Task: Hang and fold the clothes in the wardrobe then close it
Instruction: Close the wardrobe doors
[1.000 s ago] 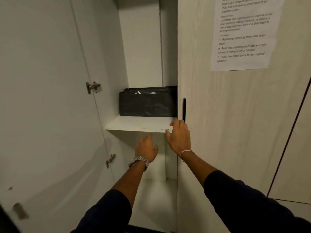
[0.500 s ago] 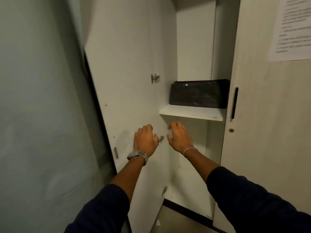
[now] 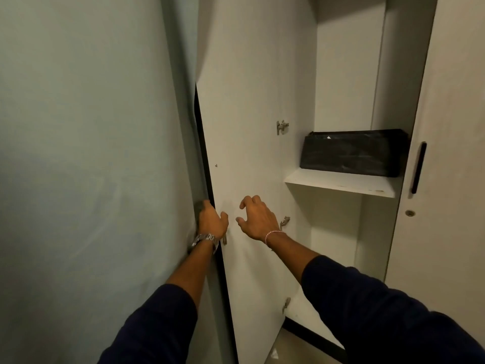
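Pale green wall (image 3: 78,153) fills the left half of the frame, and hard against it stands the wardrobe's open door (image 3: 249,127), swung so far back that only a dark sliver of gap shows between its outer edge and the wall. That tight spot explains the left hand (image 3: 211,222): its fingers are curled round the free edge of the door, tips gone behind it, thumb lying on the white inner face, which is likely the only purchase available when the door sits this close to the wall. A metal watch (image 3: 206,240) rides on that wrist. The right hand (image 3: 256,218) hangs just off the inner face near centre frame, fingers loosely bent and holding nothing; whether its tips touch the panel I cannot tell. It looks placed to steady or push the door as the swing starts.

At centre right the wardrobe (image 3: 341,74) interior is open. 1 white shelf (image 3: 338,182) carries a black fabric box (image 3: 353,153), pushed back against the rear; whether folded clothes lie in it is hidden by its wall. 3 hinges (image 3: 282,126) show down the door's inner side. At far right the other door (image 3: 451,179) is already shut, its black handle (image 3: 418,166) upright

Judged from this, closing is the step in hand
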